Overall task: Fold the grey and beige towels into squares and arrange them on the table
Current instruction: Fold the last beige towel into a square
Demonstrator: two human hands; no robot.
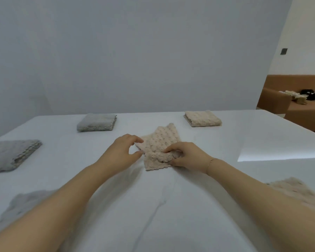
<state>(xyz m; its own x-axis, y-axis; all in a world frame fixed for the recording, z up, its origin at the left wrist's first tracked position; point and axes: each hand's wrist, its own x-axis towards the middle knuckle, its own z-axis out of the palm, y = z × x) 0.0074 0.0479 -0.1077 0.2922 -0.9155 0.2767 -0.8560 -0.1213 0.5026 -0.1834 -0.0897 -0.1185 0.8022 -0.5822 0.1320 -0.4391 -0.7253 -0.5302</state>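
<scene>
The beige towel (159,146) under work lies at the middle of the white table (116,206), partly folded and rumpled, one corner pointing to the far side and its near edge flat on the surface. My right hand (186,157) grasps it: thumb and fingers pinch a bunched fold at the towel's near right part, with the thumb underneath the raised cloth. My left hand (123,151) sits just beside the towel's left edge, loosely curled and unclenched, thumb and forefinger apart; the fingertips reach the towel's left border, and I cannot tell whether they touch it. It grasps nothing.

A thin bracelet (210,161) circles my right wrist.

On the far right of the table a folded beige square (202,118) lies flat. On the far left a folded grey square (96,122) lies flat, well apart from it. A second grey folded towel (11,154) rests at the left edge, nearer to me. At the near left, partly behind my left forearm, lies a loose grey towel (20,206), blurred. At the near right, behind my right forearm, lies a loose beige towel (295,191), also blurred.

Beyond the table stands a plain pale wall (135,51). At the far right is a brown sofa (280,95) with light and dark items on its seat, too small to identify.
</scene>
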